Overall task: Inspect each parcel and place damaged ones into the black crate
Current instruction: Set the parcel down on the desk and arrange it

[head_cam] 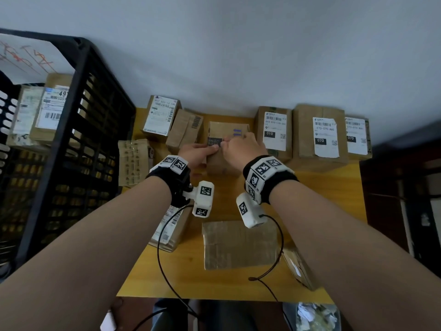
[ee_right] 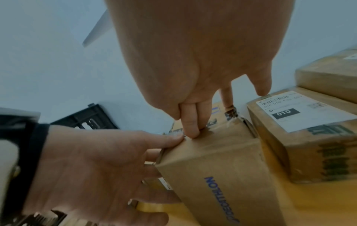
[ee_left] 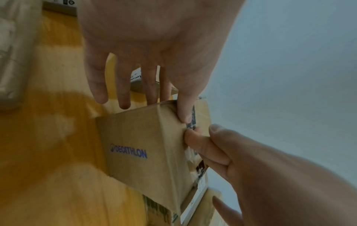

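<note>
A brown Decathlon box [head_cam: 223, 163] stands at the back middle of the yellow table [head_cam: 317, 187]. My left hand [head_cam: 205, 149] holds its left side, thumb on the top edge and fingers down the side, as the left wrist view shows [ee_left: 154, 107]. My right hand [head_cam: 229, 144] pinches at the same top edge beside a dark torn label [head_cam: 214, 141]; its fingertips [ee_right: 193, 133] press the cardboard rim. The box top [ee_right: 231, 122] looks ripped near the tape. The black crate [head_cam: 78, 130] stands to the left with parcels [head_cam: 52, 108] inside.
A row of labelled boxes lines the wall: one marked 010 [head_cam: 274, 132] tight against the held box, two marked 070 [head_cam: 322, 134], and two more boxes [head_cam: 161, 118] at the left. A taped flat parcel [head_cam: 238, 244] and other parcels [head_cam: 171, 230] lie near the front.
</note>
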Tool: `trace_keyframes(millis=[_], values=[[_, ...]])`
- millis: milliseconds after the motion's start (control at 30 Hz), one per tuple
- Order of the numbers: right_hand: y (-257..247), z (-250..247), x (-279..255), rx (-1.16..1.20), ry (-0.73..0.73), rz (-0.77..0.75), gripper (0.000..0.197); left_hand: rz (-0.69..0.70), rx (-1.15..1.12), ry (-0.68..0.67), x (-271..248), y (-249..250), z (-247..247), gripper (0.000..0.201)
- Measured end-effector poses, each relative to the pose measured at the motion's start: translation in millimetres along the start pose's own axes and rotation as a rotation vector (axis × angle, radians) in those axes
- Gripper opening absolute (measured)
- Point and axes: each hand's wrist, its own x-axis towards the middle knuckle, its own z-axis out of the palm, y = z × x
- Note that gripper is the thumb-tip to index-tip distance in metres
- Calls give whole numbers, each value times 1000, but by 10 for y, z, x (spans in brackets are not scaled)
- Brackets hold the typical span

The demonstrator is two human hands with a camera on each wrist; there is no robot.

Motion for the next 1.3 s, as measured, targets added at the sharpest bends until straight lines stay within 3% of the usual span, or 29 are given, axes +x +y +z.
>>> trace_keyframes(millis=[200,300,367,400,467,533,600,667,733,833,867,933,967,1133,1300], values=[[64,2,115,46,56,-7,48,-11,-46,-13,-41,-4,-10,66],[177,18,158,410,279,-14,54,-8,-99,-42,-81,-23,-28,63],[288,25,217,621,470,67,43,15,-129,-54,-97,-56,-57,65],[316,-5,198,674,476,132,38,39,-144,-59,-97,-73,-61,66],[327,12,185,779,278,246,40,110,-150,-67,-94,-104,-76,67],[302,33,137,936,58,313,58,163,-127,-76,-109,-97,-63,63],[306,63,123,1063,-14,347,75,162,-177,-55,-178,-44,-76,45],[382,129,167,1182,37,404,85,111,-270,-48,-229,11,-125,40],[430,162,175,1338,129,437,78,112,-268,-35,-259,62,-168,45],[342,62,-22,1462,227,337,28,221,-240,11,-263,123,-170,18],[330,61,-45,1483,222,287,13,263,-229,15,-243,130,-160,38],[335,72,-50,1523,224,239,34,319,-230,9,-261,139,-138,69],[352,84,-37,1545,246,240,43,322,-257,-1,-287,138,-132,71],[416,168,-43,1473,259,292,46,99,-430,21,-324,142,-99,24],[398,270,-60,1259,176,332,40,114,-319,-12,-212,-62,-99,41]])
